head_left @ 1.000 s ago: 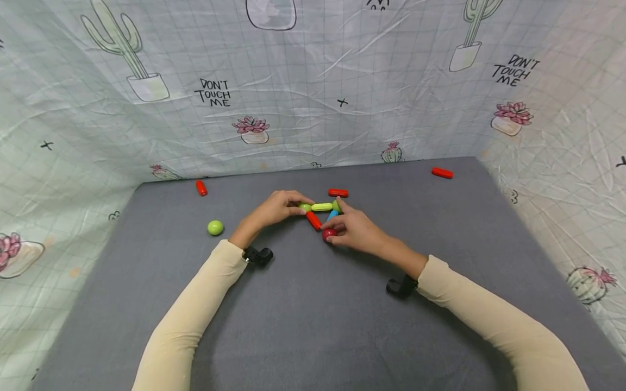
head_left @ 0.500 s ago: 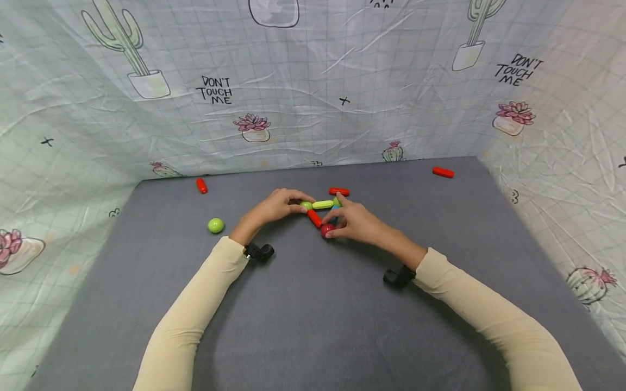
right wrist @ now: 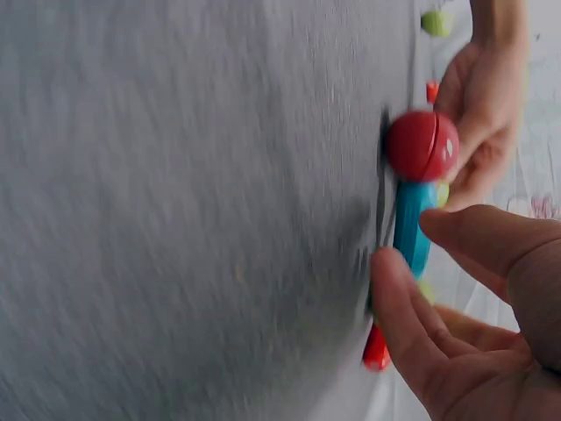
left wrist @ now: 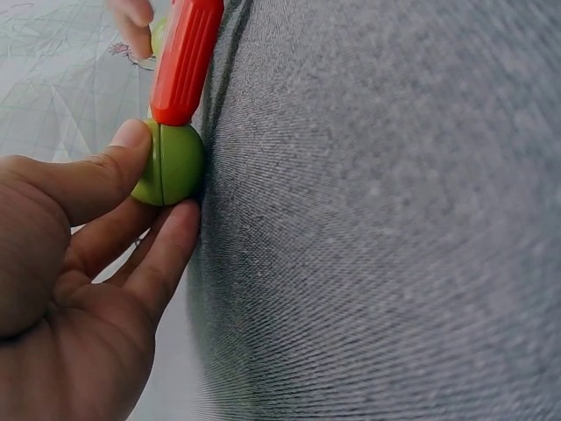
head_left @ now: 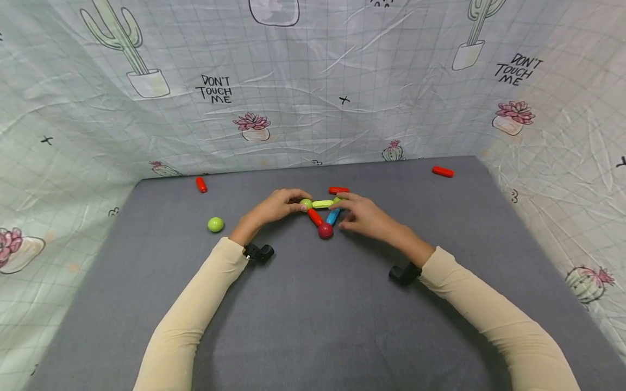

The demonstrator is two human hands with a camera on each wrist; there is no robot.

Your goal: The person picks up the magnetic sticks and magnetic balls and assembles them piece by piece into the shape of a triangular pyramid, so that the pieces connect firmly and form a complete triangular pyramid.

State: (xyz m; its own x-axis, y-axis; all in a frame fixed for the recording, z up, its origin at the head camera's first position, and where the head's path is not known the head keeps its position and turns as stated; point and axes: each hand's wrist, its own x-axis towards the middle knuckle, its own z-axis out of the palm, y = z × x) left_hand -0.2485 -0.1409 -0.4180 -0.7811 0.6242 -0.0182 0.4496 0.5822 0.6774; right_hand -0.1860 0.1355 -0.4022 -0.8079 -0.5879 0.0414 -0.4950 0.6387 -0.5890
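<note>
Soft, even light from above fills the head view, laying faint shadows on the grey table (head_left: pixel 303 326) beneath both sleeves (head_left: pixel 494 315). In the left wrist view the green ball (left wrist: pixel 180 162) is fairly crisp, the far sheet (left wrist: pixel 53 88) washed out. The right wrist view is smeared, seemingly by motion, with a glint on the red ball (right wrist: pixel 416 145).

On a grey table (head_left: pixel 313 315), a left hand (head_left: pixel 277 209) pinches a green ball (head_left: pixel 307 203) at one corner of a triangle. A yellow stick (head_left: pixel 323 204), a red stick (head_left: pixel 315 217) and a blue stick (head_left: pixel 332 216) make its sides, meeting a red ball (head_left: pixel 325 231) at the near corner. The right hand (head_left: pixel 367 217), thumb and forefinger apart, is over the second green ball (head_left: pixel 337 200) (partly covered, so contact is unclear). A loose red stick (head_left: pixel 338 190) lies just behind.
</note>
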